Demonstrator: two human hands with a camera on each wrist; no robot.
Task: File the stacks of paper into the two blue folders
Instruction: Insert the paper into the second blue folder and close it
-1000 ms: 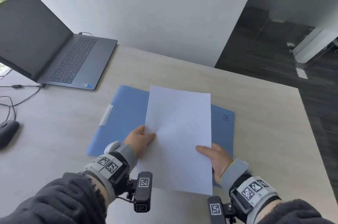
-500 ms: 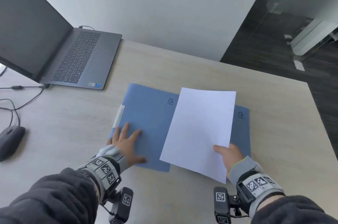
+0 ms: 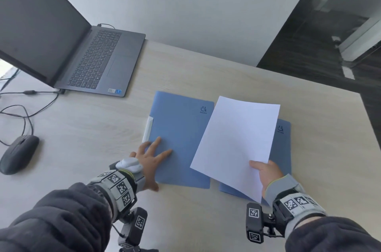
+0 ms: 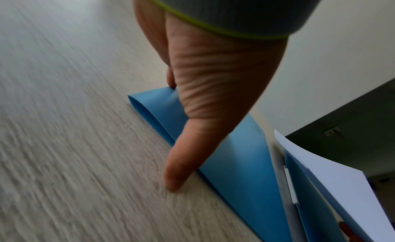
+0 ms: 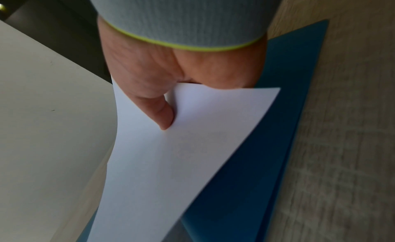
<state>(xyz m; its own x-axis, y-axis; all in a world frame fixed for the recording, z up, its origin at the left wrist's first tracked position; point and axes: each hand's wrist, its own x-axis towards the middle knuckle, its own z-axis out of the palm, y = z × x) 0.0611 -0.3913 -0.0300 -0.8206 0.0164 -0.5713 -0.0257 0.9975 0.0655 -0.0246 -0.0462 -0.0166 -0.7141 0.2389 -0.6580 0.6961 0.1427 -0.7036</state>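
Two blue folders lie side by side on the wooden desk. The left folder (image 3: 181,138) (image 4: 224,152) is closed, with a white spine strip at its left edge. My left hand (image 3: 152,157) (image 4: 203,110) rests flat on its near left corner with the fingers spread. The right folder (image 3: 285,148) (image 5: 267,144) is mostly hidden under a stack of white paper (image 3: 237,142) (image 5: 171,161) (image 4: 342,186). My right hand (image 3: 266,173) (image 5: 171,80) pinches the stack's near edge, thumb on top, and holds it lifted and tilted over that folder.
An open dark laptop (image 3: 82,54) stands at the back left, with cables (image 3: 24,107) and a black mouse (image 3: 18,154) on the far left. The desk (image 3: 268,87) ends at the right, where dark floor (image 3: 329,35) begins.
My left hand let go of the paper and went flat onto the upper folder, sliding it left off the other one. My right hand carried the paper to the right.
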